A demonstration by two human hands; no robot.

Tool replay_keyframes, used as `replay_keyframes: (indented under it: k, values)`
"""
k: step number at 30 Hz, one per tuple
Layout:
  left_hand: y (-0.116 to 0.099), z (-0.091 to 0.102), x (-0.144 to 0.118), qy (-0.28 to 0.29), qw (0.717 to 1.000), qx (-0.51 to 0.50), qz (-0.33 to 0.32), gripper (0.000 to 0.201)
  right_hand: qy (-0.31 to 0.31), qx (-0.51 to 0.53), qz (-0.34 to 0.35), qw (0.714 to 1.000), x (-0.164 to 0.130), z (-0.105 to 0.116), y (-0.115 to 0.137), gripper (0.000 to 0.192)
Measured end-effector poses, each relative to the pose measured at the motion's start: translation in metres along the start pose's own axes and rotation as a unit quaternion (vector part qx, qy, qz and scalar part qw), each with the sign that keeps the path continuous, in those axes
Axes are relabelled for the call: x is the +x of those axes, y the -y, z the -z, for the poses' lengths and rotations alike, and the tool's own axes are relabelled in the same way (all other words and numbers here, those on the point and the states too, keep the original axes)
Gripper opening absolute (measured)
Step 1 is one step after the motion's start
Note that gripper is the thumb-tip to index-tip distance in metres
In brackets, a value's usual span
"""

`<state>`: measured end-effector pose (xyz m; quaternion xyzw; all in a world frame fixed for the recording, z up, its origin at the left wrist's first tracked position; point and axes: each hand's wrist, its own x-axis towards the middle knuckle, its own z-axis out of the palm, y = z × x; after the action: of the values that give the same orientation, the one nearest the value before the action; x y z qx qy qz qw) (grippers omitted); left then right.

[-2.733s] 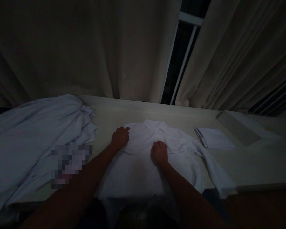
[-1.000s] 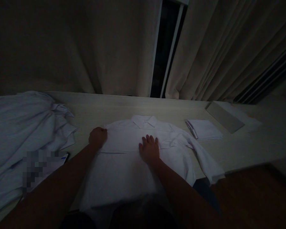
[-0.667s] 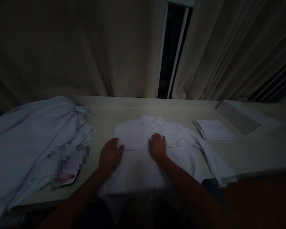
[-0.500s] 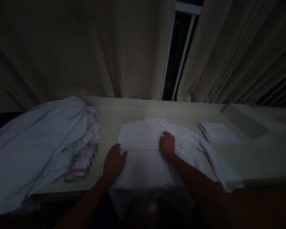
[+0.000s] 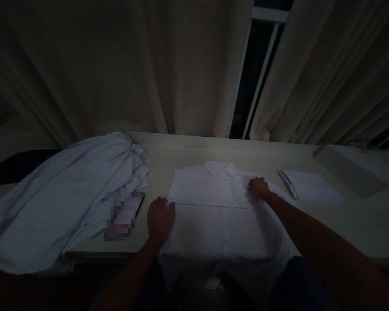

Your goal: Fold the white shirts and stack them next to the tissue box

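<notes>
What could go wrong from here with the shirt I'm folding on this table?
1. The white shirt hangs over the near edge of the table; it may slide off once the left hand lifts.
2. The right hand grips bunched cloth at the shoulder; pulling could crease the fold.
3. Dim light may hide wrinkles.
4. The heap of white garments lies close by; a sleeve could snag it.

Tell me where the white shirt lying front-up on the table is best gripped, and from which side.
Probably at its two shoulder corners. The white shirt lies flat with its collar far from the person and its hem hanging over the table edge, so reaching from the near side suits. The left hand presses its left edge; the right hand rests near the right shoulder.
</notes>
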<state>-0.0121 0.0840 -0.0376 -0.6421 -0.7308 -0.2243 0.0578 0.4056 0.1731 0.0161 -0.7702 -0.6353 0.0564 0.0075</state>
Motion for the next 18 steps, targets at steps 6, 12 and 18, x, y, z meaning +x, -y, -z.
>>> replay_keyframes:
  k: [6, 12, 18]
  values:
    - [0.003, 0.003, 0.003, -0.006, 0.999, -0.020, 0.035, 0.046, -0.029, 0.019, -0.026, 0.999, 0.002, -0.002, 0.001, 0.038]
    - [-0.002, 0.014, 0.026, 0.036, 0.999, 0.023, 0.003, 0.064, -0.179, 0.011, -0.001, 0.984, -0.027, -0.014, 0.008, 0.044]
    - [0.000, 0.006, 0.043, 0.075, 0.994, 0.023, -0.078, 0.042, -0.160, 0.015, 0.153, 0.975, -0.065, -0.047, 0.018, 0.033]
